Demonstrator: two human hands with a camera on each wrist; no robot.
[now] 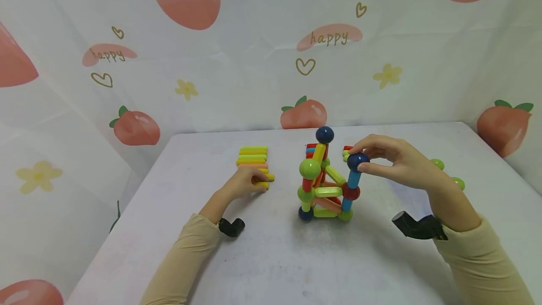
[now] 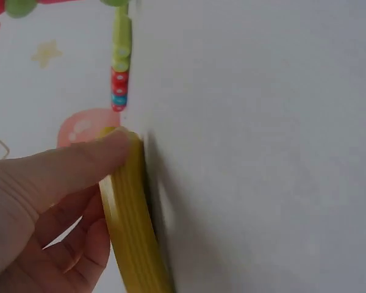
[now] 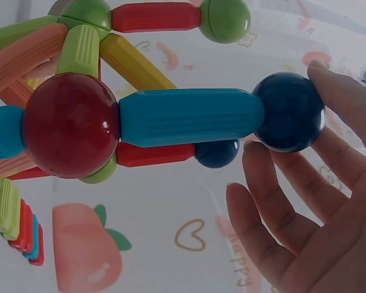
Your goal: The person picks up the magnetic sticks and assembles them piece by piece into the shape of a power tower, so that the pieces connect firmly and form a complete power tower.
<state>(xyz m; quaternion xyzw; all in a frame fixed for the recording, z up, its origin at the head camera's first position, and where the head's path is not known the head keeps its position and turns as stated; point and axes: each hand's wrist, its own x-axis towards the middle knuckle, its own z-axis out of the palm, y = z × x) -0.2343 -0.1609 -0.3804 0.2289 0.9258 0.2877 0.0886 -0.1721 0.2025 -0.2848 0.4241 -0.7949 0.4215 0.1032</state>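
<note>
A built frame of coloured rods and balls stands upright on the table (image 1: 296, 262). At its right front corner my right hand (image 1: 402, 164) holds the dark blue ball (image 3: 290, 112) between thumb and fingers. That ball sits on a blue rod (image 3: 192, 116), which rises from a dark red ball (image 3: 70, 125). Left of the frame, my left hand (image 1: 245, 183) pinches a yellow rod (image 2: 131, 213) with thumb and fingers, low beside the row of rods. Another dark blue ball (image 1: 324, 134) tops the back of the frame, and a green ball (image 1: 310, 168) its left front.
Yellow, green and orange rods (image 1: 252, 156) lie in a row beyond my left hand. Red and blue rods (image 1: 311, 150) lie behind the frame, more rods (image 1: 346, 153) near my right hand. Two green balls (image 1: 458, 183) rest at the right. A patterned cloth (image 1: 254, 60) hangs behind.
</note>
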